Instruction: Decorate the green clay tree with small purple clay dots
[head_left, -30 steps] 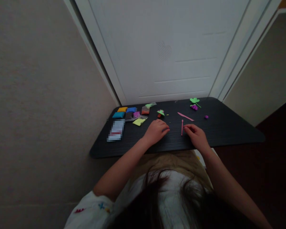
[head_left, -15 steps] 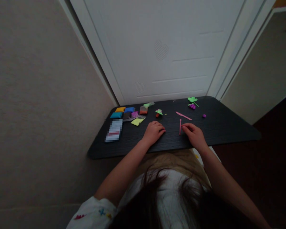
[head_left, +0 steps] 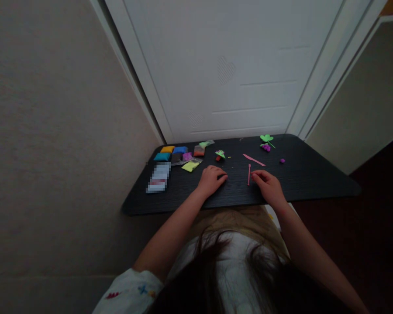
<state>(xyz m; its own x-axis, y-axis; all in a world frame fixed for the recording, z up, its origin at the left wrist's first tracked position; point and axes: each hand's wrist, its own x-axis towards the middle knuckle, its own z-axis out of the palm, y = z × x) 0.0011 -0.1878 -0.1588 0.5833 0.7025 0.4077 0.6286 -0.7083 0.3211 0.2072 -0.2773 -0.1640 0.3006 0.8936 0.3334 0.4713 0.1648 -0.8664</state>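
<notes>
- Two bare hands, at the near middle of a black wood-grained tabletop.
- Left hand: palm down, loosely open, fingers curved, thumb apart; underside hidden.
- Right hand: fingertips drawn close together; whether they meet or grip anything, cannot tell.
- One thin pink stick with a rounded far end: lying just left of the right fingertips, between the hands; contact unclear.
- One flat pink knife-shaped tool: beyond the stick, slanting.
- One small purple ball: right of the tool.
- One bumpy purple cluster, near a bright green four-lobed piece with a stem: far right.
- One small figure with a green, pink-flecked cap and orange-red base: beyond the left hand; details blurred.
- Eight coloured packets, far left: orange-yellow, blue, teal, black, purple, orange-red, light green, yellow; some overlap.
- One pale rectangular item with a reddish band: left; pixelated, any writing illegible.
- One white embroidered sleeve: cut off by the lower edge.
- Dark hair: covering part of the clothing.
</notes>
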